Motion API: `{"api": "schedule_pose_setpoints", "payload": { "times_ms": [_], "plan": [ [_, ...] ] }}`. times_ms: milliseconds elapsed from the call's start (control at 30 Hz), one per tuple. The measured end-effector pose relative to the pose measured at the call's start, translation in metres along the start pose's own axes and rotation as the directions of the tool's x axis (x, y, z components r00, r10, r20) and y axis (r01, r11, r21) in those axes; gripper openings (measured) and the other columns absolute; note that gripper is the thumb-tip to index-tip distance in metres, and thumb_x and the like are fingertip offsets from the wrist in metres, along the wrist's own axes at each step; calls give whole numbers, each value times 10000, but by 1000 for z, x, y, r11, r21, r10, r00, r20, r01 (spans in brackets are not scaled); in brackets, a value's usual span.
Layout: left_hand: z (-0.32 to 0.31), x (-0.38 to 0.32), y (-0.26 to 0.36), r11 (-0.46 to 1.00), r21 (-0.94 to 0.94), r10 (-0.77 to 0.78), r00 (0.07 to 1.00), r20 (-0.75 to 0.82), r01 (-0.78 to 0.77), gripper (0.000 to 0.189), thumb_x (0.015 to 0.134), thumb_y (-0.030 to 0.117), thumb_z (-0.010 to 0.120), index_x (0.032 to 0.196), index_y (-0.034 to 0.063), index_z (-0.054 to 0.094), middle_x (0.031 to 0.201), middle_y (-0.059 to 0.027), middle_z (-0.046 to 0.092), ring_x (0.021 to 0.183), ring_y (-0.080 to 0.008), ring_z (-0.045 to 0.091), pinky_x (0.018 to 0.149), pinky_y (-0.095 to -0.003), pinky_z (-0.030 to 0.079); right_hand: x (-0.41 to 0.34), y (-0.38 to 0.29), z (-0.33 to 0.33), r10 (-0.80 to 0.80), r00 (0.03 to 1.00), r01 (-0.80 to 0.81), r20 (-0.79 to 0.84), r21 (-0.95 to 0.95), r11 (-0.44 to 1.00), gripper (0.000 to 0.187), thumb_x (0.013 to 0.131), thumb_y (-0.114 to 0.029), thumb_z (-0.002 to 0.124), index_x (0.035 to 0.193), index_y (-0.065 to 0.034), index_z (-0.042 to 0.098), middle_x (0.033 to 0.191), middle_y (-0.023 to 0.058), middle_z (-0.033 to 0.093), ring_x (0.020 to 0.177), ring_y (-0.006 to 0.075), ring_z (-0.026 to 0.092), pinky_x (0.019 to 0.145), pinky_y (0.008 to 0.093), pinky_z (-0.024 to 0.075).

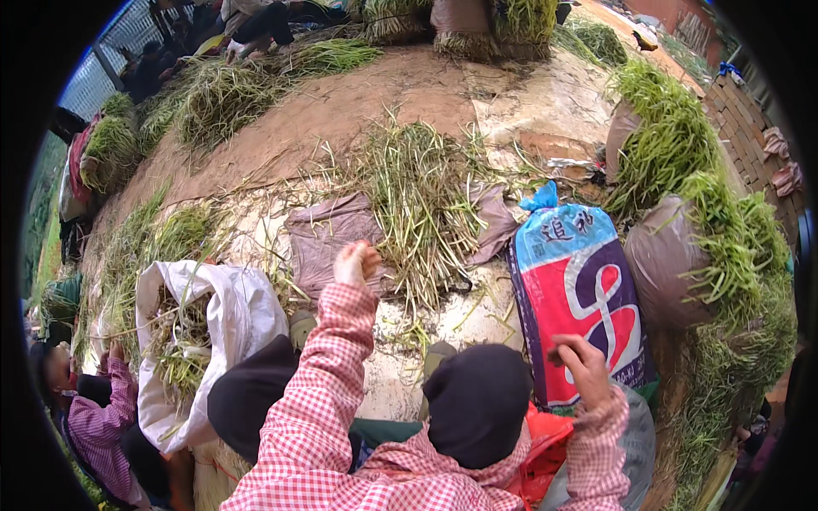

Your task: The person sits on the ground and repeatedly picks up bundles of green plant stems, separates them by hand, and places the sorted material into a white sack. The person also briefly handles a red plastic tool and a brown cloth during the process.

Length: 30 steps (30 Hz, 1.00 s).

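Observation:
My left hand (356, 262) is raised before me with its fingers curled, near the lower left side of a loose heap of green-and-pale plant stalks (422, 204). Whether anything thin is pinched in it cannot be made out. The heap lies on a dull purple-brown plastic sheet (332, 233). My right hand (583, 370) hovers over the lower part of a printed blue, red and purple sack (575, 287), tied at its top with blue plastic. Its fingers are half bent, thumb apart, and nothing clear is in them. Both forearms wear red-and-white checked sleeves.
At left stands an open white woven sack (252, 297) with stalk scraps (182, 358) inside; a co-worker (102, 434) sits beyond it. Wrapped bundles of greens (668, 255) line the right side. More stalk heaps (223, 102) and upright bundles (463, 32) stand far off. My dark-clad knees (476, 405) are close.

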<state>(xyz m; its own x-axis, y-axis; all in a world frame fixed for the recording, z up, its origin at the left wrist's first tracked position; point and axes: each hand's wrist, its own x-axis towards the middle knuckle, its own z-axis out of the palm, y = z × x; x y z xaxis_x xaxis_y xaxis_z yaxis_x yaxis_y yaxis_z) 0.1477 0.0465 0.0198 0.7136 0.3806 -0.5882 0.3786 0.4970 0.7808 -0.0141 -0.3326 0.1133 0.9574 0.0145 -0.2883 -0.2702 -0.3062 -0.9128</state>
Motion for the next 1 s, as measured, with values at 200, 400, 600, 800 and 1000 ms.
{"api": "schedule_pose_setpoints", "payload": {
  "times_ms": [200, 400, 600, 800, 1000],
  "plan": [
    [-49, 117, -144, 954, 246, -193, 979, 64, 172, 170, 887, 138, 587, 1034, 57, 564, 802, -32, 605, 648, -122, 597, 505, -206, 465, 246, 79, 160, 281, 937, -224, 207, -259, 939, 473, 894, -222, 556, 1293, 1, 434, 1268, 187, 506, 1150, 280, 513, 989, 379, 429],
    [-36, 156, -182, 938, 346, -71, 994, 83, 38, 446, 865, 245, 641, 1219, 10, 501, 1071, -76, 594, 972, -149, 547, 879, -275, 426, 332, 118, 253, 390, 920, -363, -23, -417, 833, 734, 851, -214, 624, 1426, -20, 211, 1475, 187, 236, 1360, 299, 249, 1121, 422, 227],
    [-17, 165, -157, 964, -27, -257, 956, 141, 264, 574, 802, 235, 734, 1259, 64, 432, 1080, -77, 583, 992, -206, 564, 796, -344, 486, 306, 95, 291, 50, 830, 200, 555, -380, 903, 582, 863, -215, 586, 1349, -12, 339, 1284, 185, 457, 1142, 319, 494, 1022, 427, 394],
    [-36, 155, -142, 928, 18, -372, 928, 16, 372, 343, 774, 99, 729, 1070, 21, 572, 883, -76, 670, 739, -179, 653, 643, -306, 556, 367, 109, 222, -17, 996, -25, -84, -466, 884, 716, 814, -341, 671, 1363, -29, 333, 1279, 167, 407, 1199, 286, 415, 999, 407, 383],
    [-11, 148, -148, 914, -134, -393, 919, -43, 384, 257, 776, 91, 722, 1001, 15, 624, 887, -86, 685, 723, -191, 665, 600, -315, 570, 391, 132, 250, 310, 950, -299, -42, -406, 864, 886, 776, -307, 700, 1423, -10, 173, 1345, 233, 383, 1223, 343, 414, 1032, 436, 339]
  ]
}}
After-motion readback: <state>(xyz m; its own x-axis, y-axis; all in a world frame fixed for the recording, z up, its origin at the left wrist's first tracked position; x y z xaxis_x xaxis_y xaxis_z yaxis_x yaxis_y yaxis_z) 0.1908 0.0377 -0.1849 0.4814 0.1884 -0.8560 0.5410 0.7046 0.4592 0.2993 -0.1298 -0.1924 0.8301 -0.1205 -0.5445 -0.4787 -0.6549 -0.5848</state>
